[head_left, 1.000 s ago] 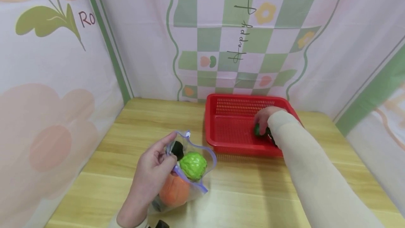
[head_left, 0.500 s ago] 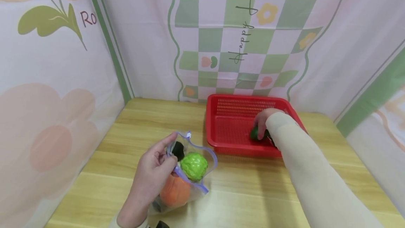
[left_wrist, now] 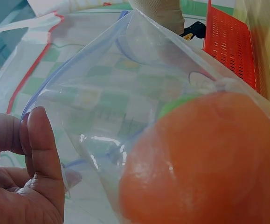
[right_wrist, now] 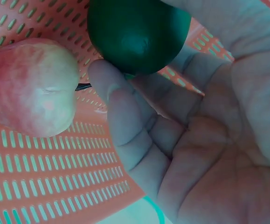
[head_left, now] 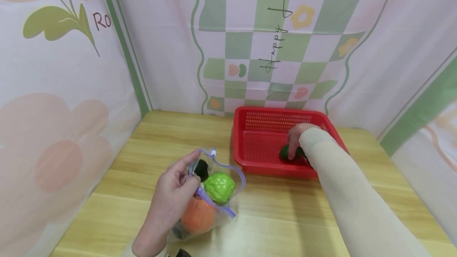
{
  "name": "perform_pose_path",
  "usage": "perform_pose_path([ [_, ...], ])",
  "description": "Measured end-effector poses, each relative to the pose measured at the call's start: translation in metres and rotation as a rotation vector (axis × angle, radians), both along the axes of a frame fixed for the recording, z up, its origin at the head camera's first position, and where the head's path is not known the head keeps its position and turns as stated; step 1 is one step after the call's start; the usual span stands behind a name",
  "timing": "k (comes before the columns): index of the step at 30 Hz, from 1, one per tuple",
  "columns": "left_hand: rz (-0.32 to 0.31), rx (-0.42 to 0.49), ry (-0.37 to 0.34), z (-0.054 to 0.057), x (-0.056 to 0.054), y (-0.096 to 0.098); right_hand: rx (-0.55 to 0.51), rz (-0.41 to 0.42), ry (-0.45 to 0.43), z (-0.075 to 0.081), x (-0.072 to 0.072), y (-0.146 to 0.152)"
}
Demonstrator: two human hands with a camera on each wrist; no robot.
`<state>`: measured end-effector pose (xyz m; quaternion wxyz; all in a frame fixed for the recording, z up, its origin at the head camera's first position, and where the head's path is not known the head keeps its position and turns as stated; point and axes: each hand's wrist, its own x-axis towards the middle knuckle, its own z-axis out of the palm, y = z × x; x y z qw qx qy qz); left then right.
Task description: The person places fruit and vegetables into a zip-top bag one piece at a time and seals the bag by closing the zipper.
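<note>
My left hand (head_left: 171,195) pinches the purple-edged mouth of a clear zip bag (head_left: 225,218) between thumb and fingers, and the mouth gapes. Inside lie a bright green cabbage (head_left: 219,187), an orange round thing (head_left: 198,215) and a dark piece (head_left: 201,170). In the left wrist view the orange thing (left_wrist: 195,163) bulges against the plastic. My right hand (head_left: 299,133) reaches into the red basket (head_left: 257,167), holding a smooth dark green round fruit (right_wrist: 137,37) between thumb and fingers. Beside those fingers, a pink and pale yellow fruit (right_wrist: 37,88) with a dark stem lies in the basket.
The slotted basket stands at the back right of the wooden table (head_left: 143,162). A printed cloth (head_left: 171,50) hangs behind the table and along both sides. The basket's front wall (head_left: 278,171) rises between my right hand and the bag.
In the basket, the dark green fruit has shifted slightly left and toward me with my right fingers. My left hand and the bag stay almost the same.
</note>
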<state>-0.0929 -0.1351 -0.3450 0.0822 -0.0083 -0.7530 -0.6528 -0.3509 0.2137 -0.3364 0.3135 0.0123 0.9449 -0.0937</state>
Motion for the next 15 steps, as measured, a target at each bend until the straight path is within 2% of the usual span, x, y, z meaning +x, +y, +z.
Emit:
perform_pose_path([
  [3,0.003,-0.002,-0.002,0.000,0.000,0.000,0.034,0.041,-0.025,-0.003,-0.004,-0.002],
  [9,0.006,-0.012,0.003,0.000,0.000,0.000,0.105,0.199,-0.108,-0.009,-0.018,-0.002],
  [12,0.004,-0.014,0.003,0.000,-0.001,0.000,0.084,0.254,-0.121,-0.008,-0.021,0.000],
  [15,0.004,-0.019,-0.003,0.001,-0.001,0.000,0.045,0.301,-0.090,-0.002,-0.022,0.001],
])
